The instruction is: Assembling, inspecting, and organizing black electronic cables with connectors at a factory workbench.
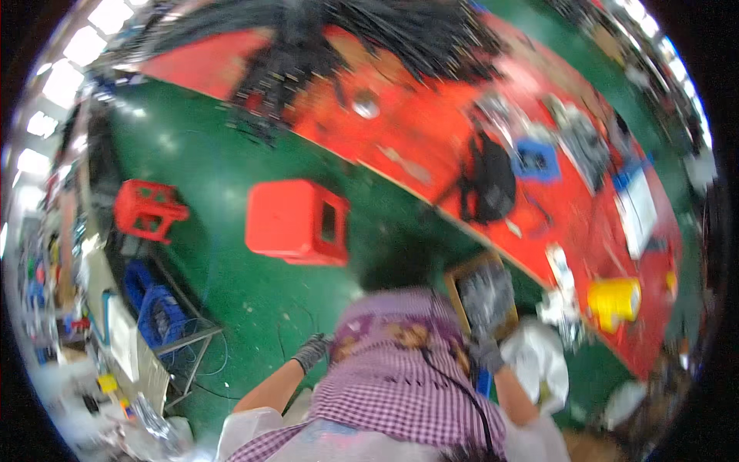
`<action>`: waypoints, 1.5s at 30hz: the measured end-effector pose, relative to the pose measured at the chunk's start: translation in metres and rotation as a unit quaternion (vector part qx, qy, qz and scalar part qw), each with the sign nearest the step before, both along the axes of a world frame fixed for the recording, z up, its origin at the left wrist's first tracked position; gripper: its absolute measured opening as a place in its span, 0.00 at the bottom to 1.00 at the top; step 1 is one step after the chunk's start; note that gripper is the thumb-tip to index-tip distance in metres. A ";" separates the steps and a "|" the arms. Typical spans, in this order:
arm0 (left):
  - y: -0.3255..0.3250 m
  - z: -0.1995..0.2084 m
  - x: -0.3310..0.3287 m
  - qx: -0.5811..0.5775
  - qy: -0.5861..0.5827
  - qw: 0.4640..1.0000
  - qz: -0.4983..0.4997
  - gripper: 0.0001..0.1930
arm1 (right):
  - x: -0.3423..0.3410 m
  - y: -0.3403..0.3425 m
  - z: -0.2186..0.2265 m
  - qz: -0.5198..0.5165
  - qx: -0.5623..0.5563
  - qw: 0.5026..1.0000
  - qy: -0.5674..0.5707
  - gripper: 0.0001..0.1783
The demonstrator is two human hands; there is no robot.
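My left hand [311, 353], in a grey glove, hangs low beside the purple checked apron [400, 362]. On the other side, my right hand [486, 351] wears a similar glove and is close to a cardboard box [456, 283] lined with dark plastic. The fingers of both hands are too blurred and partly hidden to make out, and nothing shows plainly in either one. Ahead on the green floor stands a red plastic stool [286, 221]. A white sack [536, 362] sits just right of my right hand.
A long red-topped table [400, 158] slants across ahead, bearing bundles of black cables [292, 69], a black bag [493, 179], a blue bin [536, 159] and a yellow roll [613, 300]. Leftward are another red stool [146, 209], a blue basket [159, 314] and a metal-framed bench [188, 339].
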State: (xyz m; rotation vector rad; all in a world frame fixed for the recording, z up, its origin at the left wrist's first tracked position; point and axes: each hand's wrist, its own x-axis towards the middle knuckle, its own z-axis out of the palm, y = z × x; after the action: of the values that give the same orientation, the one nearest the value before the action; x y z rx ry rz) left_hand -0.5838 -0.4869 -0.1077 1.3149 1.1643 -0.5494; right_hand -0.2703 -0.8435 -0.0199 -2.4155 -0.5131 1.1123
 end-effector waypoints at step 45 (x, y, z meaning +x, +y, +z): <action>0.064 0.127 0.385 0.133 -0.161 0.838 -0.504 0.26 | 0.301 0.139 0.069 -0.360 0.529 0.765 0.070 0.19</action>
State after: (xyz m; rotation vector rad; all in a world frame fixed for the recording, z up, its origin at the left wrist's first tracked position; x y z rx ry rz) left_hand -0.1986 -0.4231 0.0198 2.1544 0.1758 -0.8788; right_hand 0.0308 -0.7045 0.0494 -1.2761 -0.0542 0.4149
